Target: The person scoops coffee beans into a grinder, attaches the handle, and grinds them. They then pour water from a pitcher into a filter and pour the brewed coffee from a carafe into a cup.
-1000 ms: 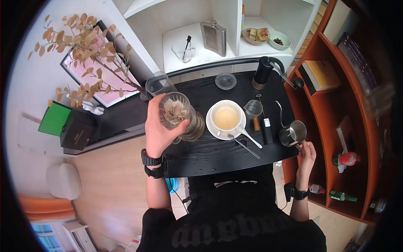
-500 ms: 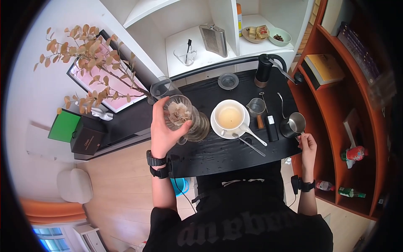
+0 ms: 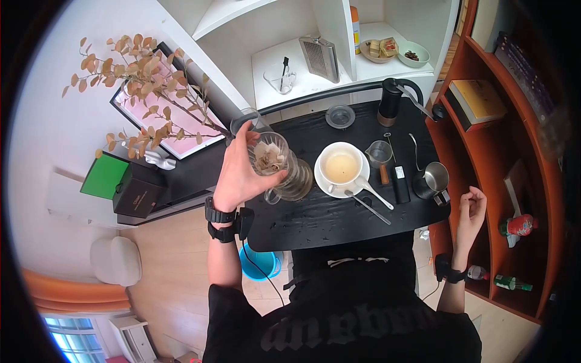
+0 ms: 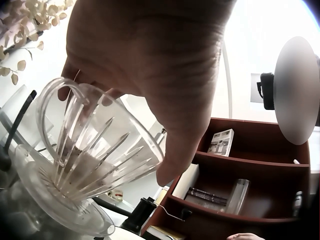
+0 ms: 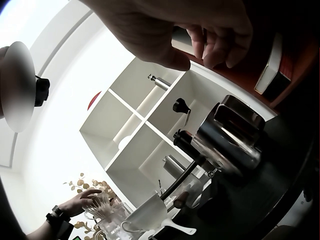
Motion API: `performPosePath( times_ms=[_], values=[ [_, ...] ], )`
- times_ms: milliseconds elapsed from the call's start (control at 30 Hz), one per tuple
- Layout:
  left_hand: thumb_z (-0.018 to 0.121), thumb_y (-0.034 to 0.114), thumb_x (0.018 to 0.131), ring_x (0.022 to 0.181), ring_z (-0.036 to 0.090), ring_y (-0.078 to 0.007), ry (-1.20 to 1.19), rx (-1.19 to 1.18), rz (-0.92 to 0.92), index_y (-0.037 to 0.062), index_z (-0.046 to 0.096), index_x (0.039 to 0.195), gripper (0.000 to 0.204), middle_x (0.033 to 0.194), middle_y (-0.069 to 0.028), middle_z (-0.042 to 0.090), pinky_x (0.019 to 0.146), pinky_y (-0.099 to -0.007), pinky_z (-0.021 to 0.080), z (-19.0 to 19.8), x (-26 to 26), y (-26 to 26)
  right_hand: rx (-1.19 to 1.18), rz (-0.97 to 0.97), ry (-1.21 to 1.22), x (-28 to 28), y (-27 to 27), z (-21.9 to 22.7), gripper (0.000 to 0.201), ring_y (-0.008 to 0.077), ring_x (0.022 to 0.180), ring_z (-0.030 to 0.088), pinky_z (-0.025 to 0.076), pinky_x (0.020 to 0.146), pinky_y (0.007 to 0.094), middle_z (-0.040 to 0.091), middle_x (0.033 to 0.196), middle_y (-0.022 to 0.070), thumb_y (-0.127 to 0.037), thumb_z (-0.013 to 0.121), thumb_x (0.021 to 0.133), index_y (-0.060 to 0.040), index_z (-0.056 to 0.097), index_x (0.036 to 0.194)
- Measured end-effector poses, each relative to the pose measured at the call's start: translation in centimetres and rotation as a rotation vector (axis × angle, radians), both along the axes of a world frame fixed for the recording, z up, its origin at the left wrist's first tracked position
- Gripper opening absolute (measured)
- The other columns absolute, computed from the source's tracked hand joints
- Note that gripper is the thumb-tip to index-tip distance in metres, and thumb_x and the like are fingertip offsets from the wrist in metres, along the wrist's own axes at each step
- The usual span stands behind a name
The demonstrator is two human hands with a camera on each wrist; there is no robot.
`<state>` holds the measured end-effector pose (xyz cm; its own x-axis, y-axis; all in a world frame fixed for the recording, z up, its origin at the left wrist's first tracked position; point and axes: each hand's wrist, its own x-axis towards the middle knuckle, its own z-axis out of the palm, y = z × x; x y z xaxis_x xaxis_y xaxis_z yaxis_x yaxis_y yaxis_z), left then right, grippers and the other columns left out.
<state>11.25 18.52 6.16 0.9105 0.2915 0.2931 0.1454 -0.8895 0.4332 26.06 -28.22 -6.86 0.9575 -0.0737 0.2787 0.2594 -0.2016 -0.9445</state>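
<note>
Inside the left grip point(image 3: 236, 177), a ribbed glass dripper point(image 3: 268, 155) is being pinched, likely for steadiness; beside the empty, loosened right grip point(image 3: 472, 210), a metal pitcher point(image 3: 433, 178) is standing.

Toward the desk's point(image 3: 290, 227) right edge, the pitcher point(image 3: 433, 179) is glossy metal; the ribbed dripper point(image 3: 269, 153) is clear and shiny, the filter point(image 3: 268, 158) matt paper.

The table point(image 3: 272, 227) looks black, the bucket point(image 3: 259, 264) blue, the bowl point(image 3: 340, 164) apparently white.
</note>
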Motion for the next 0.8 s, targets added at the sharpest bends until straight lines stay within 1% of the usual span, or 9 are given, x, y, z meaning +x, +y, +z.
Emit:
performPosePath(
  times_ms=[100, 233, 333, 433, 533, 633, 700, 800],
  values=[
    [0.088, 0.027, 0.06, 0.112, 0.057, -0.0259, -0.035, -0.004, -0.012, 0.0006, 0.029, 0.149, 0.11, 0.123, -0.0158, 0.058, 0.105, -0.0411, 0.043, 1.2, 0.2, 0.1, 0.028, 0.024, 0.016, -0.2, 0.2, 0.3, 0.022, 0.005, 0.085, 0.05, 0.041, 0.081, 0.0186, 0.053, 0.097, -0.0008, -0.001, 0.055, 0.097, -0.0018, 0.055, 0.119],
    [0.087, 0.027, 0.06, 0.113, 0.058, -0.0233, -0.096, -0.035, -0.052, 0.0029, 0.032, 0.149, 0.107, 0.123, -0.0135, 0.06, 0.106, -0.042, 0.041, 2.0, 0.1, 0.6, 0.05, 0.046, 0.014, -0.3, 0.1, 0.4, 0.022, 0.0041, 0.085, 0.05, 0.04, 0.079, 0.0174, 0.053, 0.096, -0.0013, 0.001, 0.053, 0.097, -0.0016, 0.055, 0.119],
    [0.086, 0.029, 0.062, 0.112, 0.059, -0.0235, -0.072, -0.103, -0.041, 0.0035, 0.034, 0.148, 0.103, 0.122, -0.0128, 0.062, 0.106, -0.041, 0.042, 2.6, 0.1, 0.6, 0.054, 0.044, -0.001, -0.4, 0.2, 0.6, 0.022, 0.0032, 0.084, 0.049, 0.039, 0.077, 0.0163, 0.052, 0.096, -0.0019, 0.001, 0.052, 0.097, -0.0016, 0.055, 0.119],
    [0.087, 0.035, 0.063, 0.106, 0.061, -0.027, -0.07, -0.26, -0.057, -0.0025, 0.036, 0.144, 0.103, 0.116, -0.0155, 0.063, 0.097, -0.0399, 0.048, 2.1, 0.3, 1.4, 0.062, 0.045, -0.003, -0.4, 0.4, 0.8, 0.021, 0.0024, 0.083, 0.048, 0.038, 0.075, 0.0153, 0.052, 0.095, -0.0025, 0.0, 0.052, 0.098, -0.0018, 0.055, 0.119],
    [0.086, 0.035, 0.063, 0.104, 0.062, -0.0273, -0.058, -0.251, -0.062, -0.0022, 0.038, 0.142, 0.1, 0.115, -0.0153, 0.064, 0.096, -0.0396, 0.049, 1.8, 0.2, 1.4, 0.08, 0.052, -0.009, -0.4, 0.4, 0.7, 0.02, 0.002, 0.082, 0.048, 0.037, 0.073, 0.0146, 0.052, 0.095, -0.0029, -0.001, 0.053, 0.099, -0.002, 0.055, 0.118],
    [0.087, 0.036, 0.062, 0.104, 0.062, -0.0279, -0.061, -0.087, -0.039, -0.0022, 0.04, 0.141, 0.099, 0.116, -0.0154, 0.063, 0.094, -0.0395, 0.049, 1.9, 0.1, 0.9, 0.098, 0.065, -0.001, -0.5, 0.5, 0.7, 0.019, 0.0017, 0.082, 0.048, 0.037, 0.072, 0.0141, 0.052, 0.095, -0.0031, -0.002, 0.054, 0.099, -0.0022, 0.054, 0.118],
    [0.087, 0.036, 0.062, 0.104, 0.061, -0.0282, -0.061, -0.046, -0.031, -0.0023, 0.041, 0.14, 0.099, 0.116, -0.0152, 0.063, 0.094, -0.0399, 0.049, 2.0, 0.0, 0.8, 0.1, 0.067, -0.003, -0.6, 0.7, 0.9, 0.019, 0.0016, 0.082, 0.047, 0.037, 0.072, 0.0138, 0.052, 0.095, -0.0031, -0.003, 0.054, 0.099, -0.0024, 0.054, 0.118],
    [0.088, 0.035, 0.06, 0.103, 0.06, -0.0282, -0.058, 0.029, -0.008, -0.0025, 0.042, 0.139, 0.1, 0.117, -0.0148, 0.063, 0.093, -0.0404, 0.048, 2.4, -0.2, 0.0, 0.105, 0.072, 0.0, -0.7, 0.8, 1.1, 0.02, 0.0027, 0.082, 0.048, 0.038, 0.074, 0.0155, 0.052, 0.095, -0.0024, -0.002, 0.055, 0.099, -0.0024, 0.055, 0.118]
  ],
)
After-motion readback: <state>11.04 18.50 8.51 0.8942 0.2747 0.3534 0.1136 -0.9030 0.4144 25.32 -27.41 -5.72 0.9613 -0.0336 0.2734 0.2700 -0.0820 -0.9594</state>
